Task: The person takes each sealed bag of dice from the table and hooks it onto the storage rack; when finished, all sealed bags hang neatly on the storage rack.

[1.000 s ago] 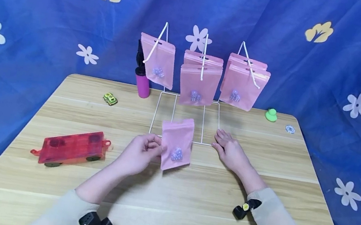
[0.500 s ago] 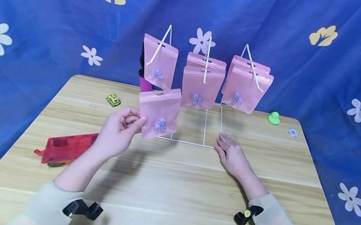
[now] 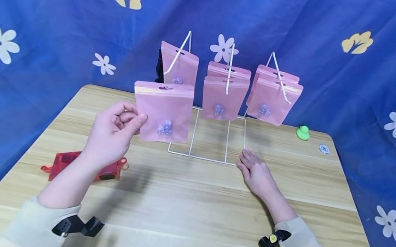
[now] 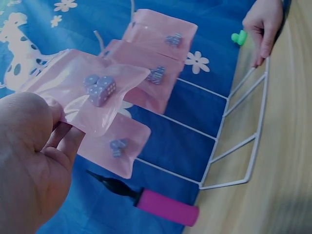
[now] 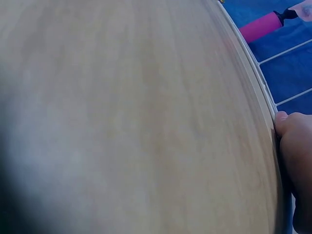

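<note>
My left hand (image 3: 110,137) pinches the left side of a pink zip bag (image 3: 159,106), thumb in front. Purple dice (image 4: 100,90) with white dots lie inside this bag. It is raised in front of the white wire rack (image 3: 204,158), and in the head view it overlaps the lower part of the pink bag on the left hook (image 3: 180,47). More pink bags hang from the middle hook (image 3: 229,72) and the right hook (image 3: 280,81). My right hand (image 3: 258,174) rests on the front right corner of the rack's base, fingers fairly straight.
A red toy trailer (image 3: 110,172) stands on the left, partly behind my left forearm. Behind the left hook is a pink and black hand pump (image 4: 165,207). A green duck (image 3: 303,133) and a poker chip (image 3: 324,149) lie at the back right. A blue curtain (image 3: 60,32) closes the back.
My left hand has lifted the pink bag from low over the rack's front edge up and left, turning its face toward the head camera. The right hand has stayed at the rack's corner.
</note>
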### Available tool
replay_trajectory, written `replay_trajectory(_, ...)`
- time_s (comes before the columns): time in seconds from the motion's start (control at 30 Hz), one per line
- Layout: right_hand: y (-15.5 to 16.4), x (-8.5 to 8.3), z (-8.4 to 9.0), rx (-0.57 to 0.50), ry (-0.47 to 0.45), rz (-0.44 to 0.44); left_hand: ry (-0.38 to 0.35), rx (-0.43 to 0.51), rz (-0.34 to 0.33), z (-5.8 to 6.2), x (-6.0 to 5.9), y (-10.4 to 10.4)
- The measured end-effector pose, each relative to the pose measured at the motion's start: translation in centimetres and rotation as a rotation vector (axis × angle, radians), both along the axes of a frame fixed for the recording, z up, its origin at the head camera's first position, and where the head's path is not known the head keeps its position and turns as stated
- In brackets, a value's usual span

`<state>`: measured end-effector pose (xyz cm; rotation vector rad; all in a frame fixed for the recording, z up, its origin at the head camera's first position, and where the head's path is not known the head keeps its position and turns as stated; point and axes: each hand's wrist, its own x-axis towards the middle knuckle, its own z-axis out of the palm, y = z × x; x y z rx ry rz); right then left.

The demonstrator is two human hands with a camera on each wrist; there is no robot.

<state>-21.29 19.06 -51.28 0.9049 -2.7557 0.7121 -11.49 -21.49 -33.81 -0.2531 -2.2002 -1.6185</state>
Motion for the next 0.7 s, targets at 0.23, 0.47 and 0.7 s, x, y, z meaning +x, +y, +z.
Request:
replay_trajectory(0.23, 0.0, 0.1, -0.1, -0.035, -0.022, -0.022, -0.033, 0.108, -0.052, 1.5, -1.1, -0.5)
replay_trajectory(0.47, 0.0, 0.1, 0.0, -0.017, -0.001, -0.011, -0.152, 0.183, -0.071, 1.7, -2.6, -1.1)
replay_trajectory(0.7, 0.1, 0.1, 0.0, -0.008, -0.009, -0.016, -0.198, 0.182, -0.077, 1.2, -3.6, -1.6)
